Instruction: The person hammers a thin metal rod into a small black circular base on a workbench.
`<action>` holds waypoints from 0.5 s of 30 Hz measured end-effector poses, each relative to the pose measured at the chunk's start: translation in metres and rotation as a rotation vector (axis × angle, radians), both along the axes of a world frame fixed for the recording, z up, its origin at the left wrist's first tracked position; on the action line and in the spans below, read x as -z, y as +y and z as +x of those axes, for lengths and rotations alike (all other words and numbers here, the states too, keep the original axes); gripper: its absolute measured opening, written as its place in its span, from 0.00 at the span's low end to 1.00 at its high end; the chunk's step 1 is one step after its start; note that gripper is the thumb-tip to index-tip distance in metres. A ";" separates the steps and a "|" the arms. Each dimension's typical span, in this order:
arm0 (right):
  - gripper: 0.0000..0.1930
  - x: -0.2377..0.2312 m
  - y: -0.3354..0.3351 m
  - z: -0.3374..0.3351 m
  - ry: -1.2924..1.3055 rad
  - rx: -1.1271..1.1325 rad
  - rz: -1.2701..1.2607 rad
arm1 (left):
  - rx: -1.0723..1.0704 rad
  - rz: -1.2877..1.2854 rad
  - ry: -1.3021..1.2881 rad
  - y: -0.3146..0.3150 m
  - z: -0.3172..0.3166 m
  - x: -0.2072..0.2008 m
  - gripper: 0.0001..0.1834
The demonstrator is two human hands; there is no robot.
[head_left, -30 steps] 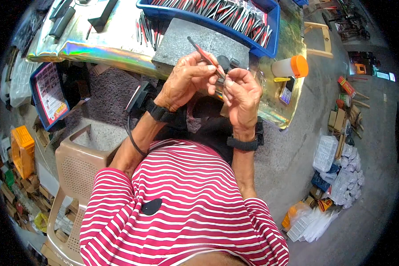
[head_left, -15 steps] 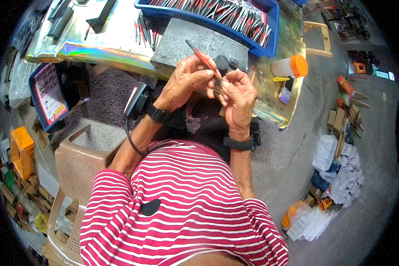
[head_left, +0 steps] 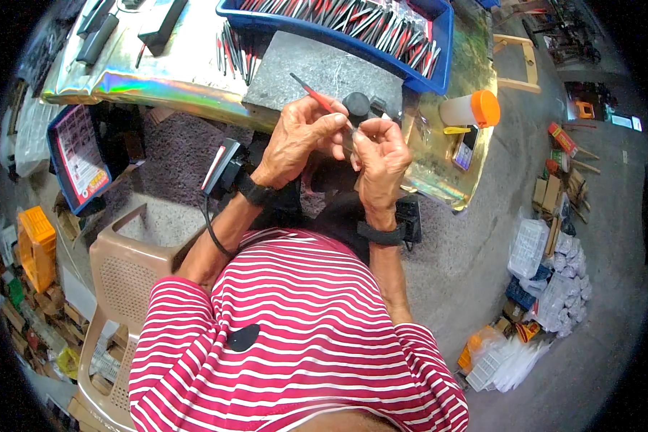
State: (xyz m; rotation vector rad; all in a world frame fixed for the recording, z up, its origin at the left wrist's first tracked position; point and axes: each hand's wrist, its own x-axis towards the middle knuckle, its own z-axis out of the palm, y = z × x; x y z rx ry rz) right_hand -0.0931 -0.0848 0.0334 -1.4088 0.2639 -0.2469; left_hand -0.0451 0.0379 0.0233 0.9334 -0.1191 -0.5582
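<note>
My left hand (head_left: 295,140) is closed round a slim red-and-black pen-like tool (head_left: 314,93). Its dark thin end points up and to the left, over a grey stone slab (head_left: 288,68). Close beside it, my right hand (head_left: 381,155) pinches thumb against fingers near the tool's lower end. Whatever sits between those right fingertips is too small and covered to make out. Just beyond my hands stands a round black knob-like piece (head_left: 358,104) at the slab's near edge.
A blue bin (head_left: 331,34) full of similar red, black and silver tools stands behind the slab, with loose ones (head_left: 230,54) to its left. An orange-lidded jar (head_left: 457,111) is at right. Black blocks (head_left: 162,25) lie far left. A beige plastic chair (head_left: 126,270) stands left of me.
The tool has slid a little left and down in my left hand. My right hand has drawn slightly left and its fingertips now sit a bit apart from the left ones.
</note>
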 end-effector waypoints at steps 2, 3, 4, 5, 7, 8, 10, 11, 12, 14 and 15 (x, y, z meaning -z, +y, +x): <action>0.06 -0.002 0.002 0.000 -0.007 0.022 -0.019 | -0.012 0.004 -0.017 -0.001 -0.001 0.000 0.11; 0.06 -0.001 0.002 0.000 -0.008 0.021 -0.018 | -0.024 0.006 -0.032 -0.001 -0.001 0.000 0.11; 0.06 0.001 0.002 0.000 -0.014 0.017 -0.032 | -0.024 0.007 -0.033 -0.001 -0.001 0.000 0.11; 0.05 0.002 0.002 -0.001 -0.021 0.014 -0.048 | -0.024 0.039 -0.056 -0.001 -0.001 0.000 0.11; 0.05 0.001 0.002 -0.001 -0.020 0.012 -0.056 | -0.024 0.071 -0.080 0.000 -0.002 -0.002 0.11; 0.05 0.001 0.002 -0.001 -0.020 0.010 -0.065 | -0.019 0.079 -0.095 0.000 -0.002 -0.005 0.11; 0.05 0.001 0.002 -0.002 -0.022 0.020 -0.070 | -0.013 0.087 -0.111 0.000 -0.002 -0.006 0.11; 0.05 0.001 0.003 -0.002 -0.023 0.029 -0.075 | -0.028 0.093 -0.113 -0.001 -0.002 -0.005 0.11; 0.05 0.001 0.003 -0.003 -0.025 0.030 -0.075 | -0.043 0.099 -0.116 -0.002 -0.002 -0.004 0.10; 0.05 0.002 0.003 -0.004 -0.029 0.038 -0.107 | -0.040 0.102 -0.123 -0.003 -0.002 -0.006 0.10; 0.05 0.001 0.003 -0.004 -0.030 0.039 -0.108 | -0.037 0.106 -0.128 -0.003 -0.003 -0.006 0.09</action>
